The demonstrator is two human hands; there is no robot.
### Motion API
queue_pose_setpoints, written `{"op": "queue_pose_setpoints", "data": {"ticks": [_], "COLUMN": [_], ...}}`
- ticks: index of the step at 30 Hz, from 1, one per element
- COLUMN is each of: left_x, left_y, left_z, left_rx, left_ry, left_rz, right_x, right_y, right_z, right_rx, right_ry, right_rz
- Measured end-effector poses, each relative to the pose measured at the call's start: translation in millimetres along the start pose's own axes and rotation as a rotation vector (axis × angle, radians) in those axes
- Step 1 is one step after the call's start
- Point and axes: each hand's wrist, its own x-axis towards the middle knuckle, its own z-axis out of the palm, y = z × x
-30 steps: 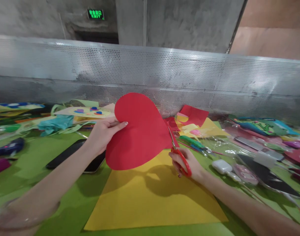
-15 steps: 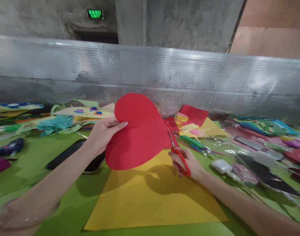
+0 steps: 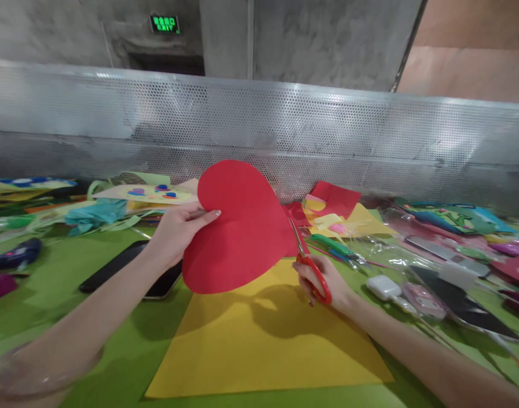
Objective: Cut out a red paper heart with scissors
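A red paper heart (image 3: 242, 232) is held up on its side, its notch to the left and its point to the right. My left hand (image 3: 178, 229) pinches it at the notch, thumb on the near face. In my right hand (image 3: 323, 283) are scissors (image 3: 314, 276) with red handles, my fingers wrapped round the loops. Their blades point up and away, beside the heart's pointed end; whether they touch the paper I cannot tell. Below lies a yellow paper sheet (image 3: 259, 351) with the shadows of heart and hands on it.
On the green table (image 3: 115, 334), a black tablet (image 3: 115, 269) lies under my left forearm. Paper scraps (image 3: 340, 204), a green cutter (image 3: 330, 245), a white earphone case (image 3: 383, 287) and a phone (image 3: 463, 303) lie to the right. A perforated metal panel (image 3: 259, 122) stands behind.
The scissors and my right hand have shifted very slightly to the right, away from the heart's tip. My left hand and the heart stay nearly still.
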Motion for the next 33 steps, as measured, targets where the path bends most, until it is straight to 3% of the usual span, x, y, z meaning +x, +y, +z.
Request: {"op": "queue_pose_setpoints", "data": {"ticks": [26, 33], "left_x": [0.3, -1.1], "left_y": [2.1, 1.4], "left_z": [-2.1, -0.4], "left_rx": [-0.016, -0.05], "left_ry": [0.001, -0.018], "left_rz": [0.003, -0.004], "right_x": [0.0, -1.0], "right_y": [-6.1, -6.3], "right_z": [2.9, 4.0], "right_rx": [-0.105, -0.031], "right_ry": [0.071, 0.104], "right_rz": [0.03, 0.023]}}
